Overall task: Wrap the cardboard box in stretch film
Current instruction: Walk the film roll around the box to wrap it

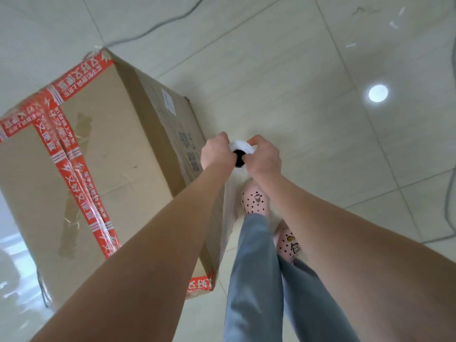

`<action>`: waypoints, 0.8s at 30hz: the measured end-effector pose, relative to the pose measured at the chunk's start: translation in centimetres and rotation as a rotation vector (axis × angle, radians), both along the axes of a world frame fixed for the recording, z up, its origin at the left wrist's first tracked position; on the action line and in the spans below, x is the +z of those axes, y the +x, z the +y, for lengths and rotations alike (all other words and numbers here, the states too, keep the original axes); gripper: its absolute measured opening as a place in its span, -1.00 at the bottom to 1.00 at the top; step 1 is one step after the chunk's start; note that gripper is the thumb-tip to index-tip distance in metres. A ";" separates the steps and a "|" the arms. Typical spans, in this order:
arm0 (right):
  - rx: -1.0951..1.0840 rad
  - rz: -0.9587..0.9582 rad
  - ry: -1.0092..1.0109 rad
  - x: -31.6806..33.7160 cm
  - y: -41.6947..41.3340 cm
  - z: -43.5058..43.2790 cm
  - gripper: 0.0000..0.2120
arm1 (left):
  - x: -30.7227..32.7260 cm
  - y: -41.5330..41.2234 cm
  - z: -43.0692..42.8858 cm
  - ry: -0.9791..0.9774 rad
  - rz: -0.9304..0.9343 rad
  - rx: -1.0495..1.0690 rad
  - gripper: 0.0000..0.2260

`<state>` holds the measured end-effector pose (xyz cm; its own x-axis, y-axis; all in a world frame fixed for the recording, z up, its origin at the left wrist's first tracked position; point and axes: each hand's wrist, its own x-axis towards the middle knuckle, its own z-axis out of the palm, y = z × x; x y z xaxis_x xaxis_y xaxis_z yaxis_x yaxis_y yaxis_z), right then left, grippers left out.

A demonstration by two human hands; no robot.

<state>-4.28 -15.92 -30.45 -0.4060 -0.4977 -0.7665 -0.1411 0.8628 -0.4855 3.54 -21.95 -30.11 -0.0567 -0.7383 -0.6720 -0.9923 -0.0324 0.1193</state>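
Note:
A large cardboard box (106, 154) sealed with red printed tape stands on the tiled floor at the left. Just to the right of its side face, both my hands hold a roll of stretch film (240, 149) upright, seen from its top end with a dark core hole. My left hand (216, 153) grips the roll's left side. My right hand (264, 155) grips its right side. A clear sheet of film runs down from the roll along the box's near right corner (223, 218).
My legs in grey trousers (256, 267) and spotted pink shoes (255, 198) stand right beside the box. A grey cable (153, 29) lies on the floor behind the box, and another cable (447, 193) runs along the right edge. Pale tiles (320, 119) lie to the right.

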 end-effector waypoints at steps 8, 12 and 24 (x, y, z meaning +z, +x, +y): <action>0.012 -0.016 0.042 0.2 -0.2 -0.7 -0.77 | -0.5 -0.6 -1.1 0.038 -0.057 -0.446 -0.68; 0.095 0.053 0.064 0.2 -0.9 -2.4 -0.68 | -0.5 -1.3 -3.1 0.096 -0.091 -0.471 -0.83; -0.062 -0.105 0.084 0.3 0.4 -6.8 -0.58 | -1.0 1.5 -7.3 0.150 0.063 0.134 -0.84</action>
<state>-3.89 -22.77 -30.13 -0.3495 -0.4069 -0.8439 -0.0390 0.9063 -0.4208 5.08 -29.27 -31.08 -0.0097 -0.6340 -0.7733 -0.9687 -0.1857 0.1645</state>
